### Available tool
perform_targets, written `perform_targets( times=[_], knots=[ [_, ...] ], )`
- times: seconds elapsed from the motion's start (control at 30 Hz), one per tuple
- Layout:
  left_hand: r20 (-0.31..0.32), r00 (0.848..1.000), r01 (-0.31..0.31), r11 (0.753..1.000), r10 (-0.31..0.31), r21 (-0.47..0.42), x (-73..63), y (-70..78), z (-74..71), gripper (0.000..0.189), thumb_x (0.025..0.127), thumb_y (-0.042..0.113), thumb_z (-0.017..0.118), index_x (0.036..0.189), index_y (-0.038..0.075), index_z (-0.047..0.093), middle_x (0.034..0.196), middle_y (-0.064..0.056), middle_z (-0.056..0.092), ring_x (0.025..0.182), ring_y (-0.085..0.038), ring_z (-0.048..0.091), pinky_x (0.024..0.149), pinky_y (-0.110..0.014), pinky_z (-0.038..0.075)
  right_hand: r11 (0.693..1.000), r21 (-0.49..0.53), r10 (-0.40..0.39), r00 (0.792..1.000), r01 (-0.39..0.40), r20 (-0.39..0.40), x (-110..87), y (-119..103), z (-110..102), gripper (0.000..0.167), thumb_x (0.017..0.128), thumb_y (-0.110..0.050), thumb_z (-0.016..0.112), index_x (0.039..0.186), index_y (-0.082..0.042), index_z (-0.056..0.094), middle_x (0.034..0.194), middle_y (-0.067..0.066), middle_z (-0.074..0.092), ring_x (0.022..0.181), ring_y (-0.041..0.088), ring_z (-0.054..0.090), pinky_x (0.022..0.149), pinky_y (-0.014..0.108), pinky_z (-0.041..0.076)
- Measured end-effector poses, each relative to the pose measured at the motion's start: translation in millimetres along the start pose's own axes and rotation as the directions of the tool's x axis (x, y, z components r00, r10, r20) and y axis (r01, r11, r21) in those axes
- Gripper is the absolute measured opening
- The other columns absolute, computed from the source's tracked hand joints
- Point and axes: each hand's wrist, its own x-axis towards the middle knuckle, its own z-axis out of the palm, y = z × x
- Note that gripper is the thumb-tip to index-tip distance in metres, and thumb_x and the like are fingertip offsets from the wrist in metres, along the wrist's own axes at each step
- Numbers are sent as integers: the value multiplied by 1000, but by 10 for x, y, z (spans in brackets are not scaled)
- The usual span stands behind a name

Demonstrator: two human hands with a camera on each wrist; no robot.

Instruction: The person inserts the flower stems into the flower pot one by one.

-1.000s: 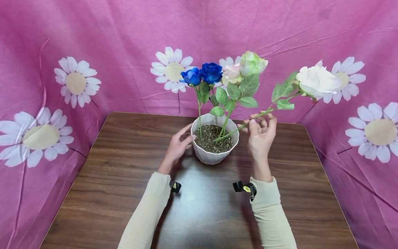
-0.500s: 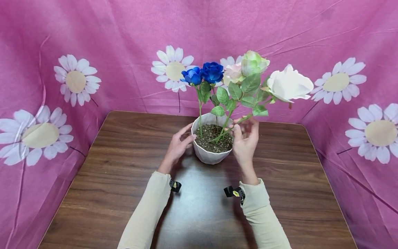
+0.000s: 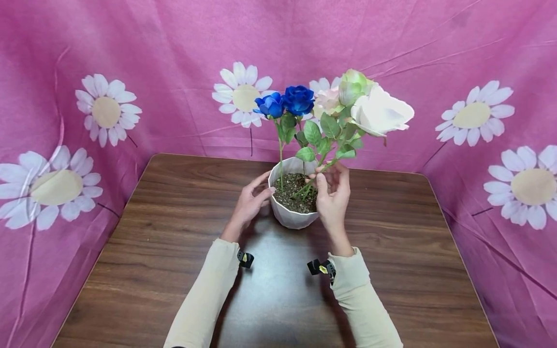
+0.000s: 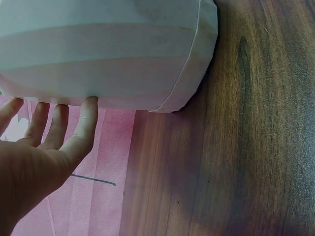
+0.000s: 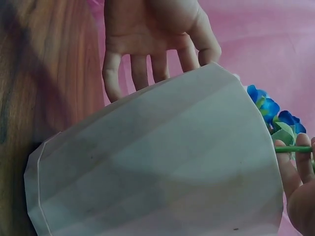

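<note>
A white faceted flowerpot (image 3: 291, 219) holding dark soil (image 3: 287, 191) stands on the table. Against its left wall rests my left hand (image 3: 250, 205), thumb near the rim; the left wrist view shows that hand's fingers (image 4: 83, 125) fairly straight, tips touching the pot. My right hand (image 3: 334, 200), over the pot's right rim, pinches the green stem (image 5: 291, 149) of a white rose (image 3: 383, 113), whose bloom leans right. The stem's lower end reaches the soil; how deep it sits I cannot tell. Two blue roses (image 3: 298, 100) stand upright at left in the pot.
Behind the white rose, a pale pink flower (image 3: 326, 100) and a green-white one (image 3: 354, 87) rise from the same pot with leaves (image 3: 312, 133). The brown wooden table (image 3: 174, 227) ends at a pink cloth (image 3: 174, 48) printed with daisies.
My right hand has moved left and slightly down along the stem towards the pot, and the white rose has swung left and more upright. My left hand has stayed at the pot.
</note>
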Motion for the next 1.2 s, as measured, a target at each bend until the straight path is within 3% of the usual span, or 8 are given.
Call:
perform_targets(
  times=[0.23, 0.4, 0.7, 0.8, 0.93, 1.1, 1.2],
  knots=[
    [-4, 1000, 8, 1000, -8, 9, -1, -1, -5, 55, 97, 7, 62, 150, 9, 50, 134, -26, 58, 112, -29, 62, 91, -49, 58, 1000, 5, 28, 999, -28, 24, 25, 10, 76, 28, 95, 14, 56, 122, 14, 48, 98, 14, 63, 80, 21, 68, 74, 40, 63],
    [-8, 1000, 12, 1000, -12, 2, -2, 4, -5, 54, 97, 6, 62, 150, 9, 50, 133, -27, 58, 108, -25, 62, 92, -50, 58, 1000, -28, -6, 998, 8, 65, 49, 42, 142, 29, 95, 14, 56, 121, 20, 44, 98, 24, 61, 80, 23, 68, 73, 37, 63],
    [-1, 1000, 7, 1000, -7, -3, -2, -2, -10, 54, 98, 6, 62, 150, 9, 50, 134, -27, 57, 110, -27, 62, 94, -54, 56, 991, -107, -71, 988, 85, 135, 78, 119, 217, 26, 94, 14, 59, 118, 16, 50, 96, 35, 60, 81, 15, 68, 70, 29, 62],
    [-1, 1000, 4, 1000, -4, -1, 0, -4, -16, 54, 97, 6, 62, 150, 8, 50, 134, -27, 57, 112, -29, 62, 94, -54, 56, 985, -139, -76, 984, 99, 163, 105, 137, 245, 27, 94, 13, 60, 119, 13, 51, 95, 33, 62, 80, 16, 68, 70, 34, 63],
    [-1, 1000, -2, 1000, 2, 5, 0, -1, -18, 54, 97, 7, 62, 150, 8, 50, 134, -27, 57, 112, -30, 61, 94, -55, 56, 978, -182, -62, 977, 100, 202, 154, 163, 280, 27, 94, 13, 60, 120, 12, 52, 95, 32, 64, 81, 28, 68, 70, 42, 63],
    [0, 1000, -3, 1000, 3, 12, 2, -7, -19, 54, 97, 8, 62, 150, 9, 50, 133, -26, 58, 112, -29, 61, 93, -55, 56, 952, -286, -37, 967, 111, 252, 215, 222, 297, 26, 94, 12, 60, 119, 11, 54, 96, 29, 67, 81, 40, 68, 66, 28, 60],
    [-2, 1000, -4, 1000, 4, 14, 8, -18, -24, 54, 97, 7, 62, 150, 9, 50, 132, -26, 59, 111, -30, 61, 93, -55, 56, 947, -298, -37, 959, 124, 281, 237, 253, 303, 26, 93, 14, 60, 118, 12, 54, 94, 29, 67, 78, 45, 67, 61, 24, 57]
  ],
)
